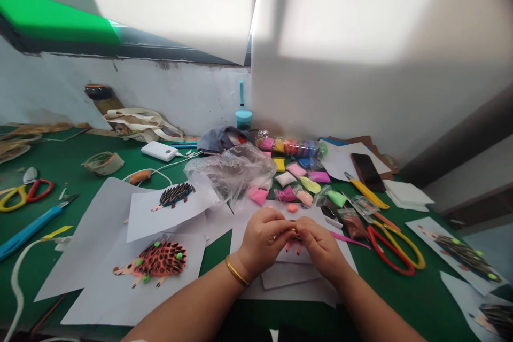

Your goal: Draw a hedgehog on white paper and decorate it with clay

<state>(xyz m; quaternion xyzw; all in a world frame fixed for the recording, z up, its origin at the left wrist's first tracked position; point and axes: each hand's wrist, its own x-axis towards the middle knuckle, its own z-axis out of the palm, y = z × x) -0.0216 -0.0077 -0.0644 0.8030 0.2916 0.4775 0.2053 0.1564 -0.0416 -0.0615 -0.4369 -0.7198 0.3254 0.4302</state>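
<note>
Green covers the table, and over its near middle the person's two hands meet above white paper. Left hand, with a gold bangle at the wrist, and right hand are both drawn narrow, fingertips together, pinching a small yellowish bit between them; fingers hide most of it, so I can't tell its shape. Pink legs with dark tips show on the paper just below.

Just beyond the hands sits a small orange-pink lump, and farther off lie bright clay packets beside crumpled clear plastic. To the right of the hands are a pink stick, a brown packet and red-and-yellow scissors, with a yellow cutter and a dark phone farther back.

Over on the left, a pink hedgehog picture dotted with green lies near a dark-spined one. Two more spiny pictures rest at the right edge, one farther than the other.
</note>
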